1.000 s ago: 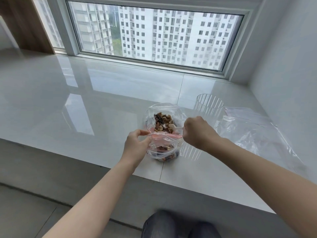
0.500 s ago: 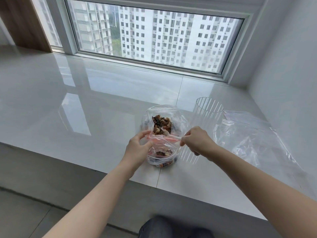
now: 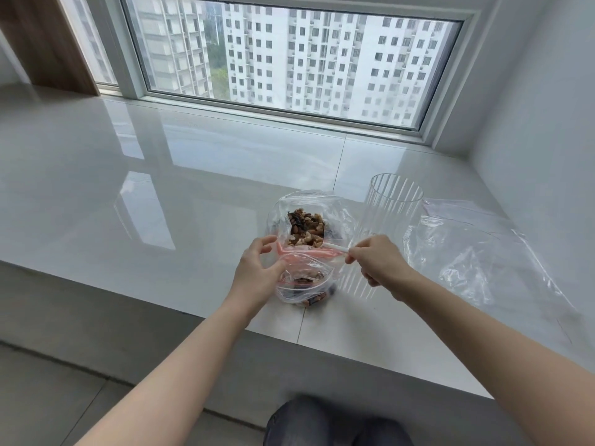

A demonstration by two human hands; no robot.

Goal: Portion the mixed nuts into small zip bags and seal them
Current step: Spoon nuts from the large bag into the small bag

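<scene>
Head | left hand point(image 3: 257, 272) grips zip bag point(image 3: 302, 278) | right hand point(image 3: 375, 260) pinches spoon point(image 3: 335, 246) above it

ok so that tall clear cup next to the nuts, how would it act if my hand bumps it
The cup would probably tip easily: it stands tall and narrow on a glossy ledge. It looks empty and thin-walled, so likely light enough to slide or topple at a nudge. On its side, its round shape could roll. Your right hand is right in front of it.
</scene>
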